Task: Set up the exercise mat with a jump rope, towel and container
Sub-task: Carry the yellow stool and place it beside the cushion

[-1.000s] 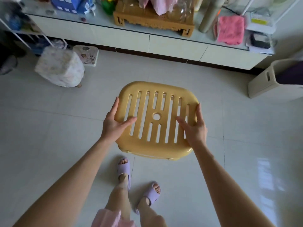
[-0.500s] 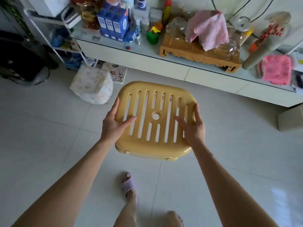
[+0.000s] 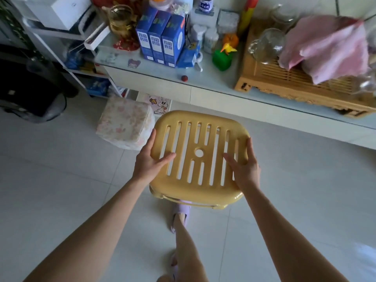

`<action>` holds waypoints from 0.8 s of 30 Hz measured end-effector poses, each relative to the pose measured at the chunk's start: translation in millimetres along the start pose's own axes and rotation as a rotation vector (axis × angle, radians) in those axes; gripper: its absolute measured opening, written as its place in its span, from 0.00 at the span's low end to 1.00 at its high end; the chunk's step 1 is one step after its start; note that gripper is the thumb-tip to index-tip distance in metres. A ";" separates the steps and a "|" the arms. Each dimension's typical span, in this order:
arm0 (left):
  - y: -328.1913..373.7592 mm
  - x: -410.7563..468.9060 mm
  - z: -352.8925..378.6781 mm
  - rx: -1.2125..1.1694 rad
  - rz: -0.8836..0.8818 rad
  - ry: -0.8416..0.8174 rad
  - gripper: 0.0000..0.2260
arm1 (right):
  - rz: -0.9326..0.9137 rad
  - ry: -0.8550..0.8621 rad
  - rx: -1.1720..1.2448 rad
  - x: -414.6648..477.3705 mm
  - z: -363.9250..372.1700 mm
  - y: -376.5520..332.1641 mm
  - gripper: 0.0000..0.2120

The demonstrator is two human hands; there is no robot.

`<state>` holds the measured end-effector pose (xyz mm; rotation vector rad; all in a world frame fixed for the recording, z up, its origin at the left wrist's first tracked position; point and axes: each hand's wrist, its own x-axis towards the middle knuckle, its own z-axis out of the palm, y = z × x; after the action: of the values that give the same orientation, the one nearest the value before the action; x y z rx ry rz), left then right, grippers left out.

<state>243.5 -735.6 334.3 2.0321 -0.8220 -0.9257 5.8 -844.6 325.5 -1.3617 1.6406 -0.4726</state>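
Tiled floor (image 3: pixel 61 180), one stool (image 3: pixel 203 119), left hand (image 3: pixel 147 165), right hand (image 3: pixel 245 169)

The left forearm (image 3: pixel 97 226) and right forearm (image 3: pixel 278 224) are bare, as are the left grip (image 3: pixel 149 162) and right grip (image 3: pixel 245 168). A bare leg (image 3: pixel 186 241) ends in a soft lilac slipper (image 3: pixel 183 209) with a broad strap across the foot. A second lilac slipper (image 3: pixel 173 268) shows only as a sliver.

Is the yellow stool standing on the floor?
No, the left hand and right hand hold the yellow stool up, with a slippered foot showing beneath it.
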 end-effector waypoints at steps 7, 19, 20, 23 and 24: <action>-51.1 121.3 10.1 0.034 -0.049 -0.028 0.42 | 0.049 -0.033 -0.006 103.0 87.5 9.7 0.42; -188.2 269.2 59.7 0.082 -0.059 -0.084 0.44 | 0.086 -0.036 -0.032 227.9 218.1 89.6 0.43; -199.7 279.4 64.4 0.087 -0.054 -0.083 0.44 | 0.084 -0.033 -0.031 235.5 227.7 96.6 0.43; -228.6 303.5 76.9 0.120 -0.043 -0.086 0.45 | 0.095 -0.019 -0.029 254.9 251.4 116.2 0.43; -237.1 310.5 80.4 0.129 -0.039 -0.089 0.44 | 0.101 -0.014 -0.027 260.6 258.7 121.8 0.43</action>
<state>400.9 -883.0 -1.3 2.1367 -0.9134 -1.0149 161.0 -979.2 -2.3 -1.2921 1.7010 -0.3819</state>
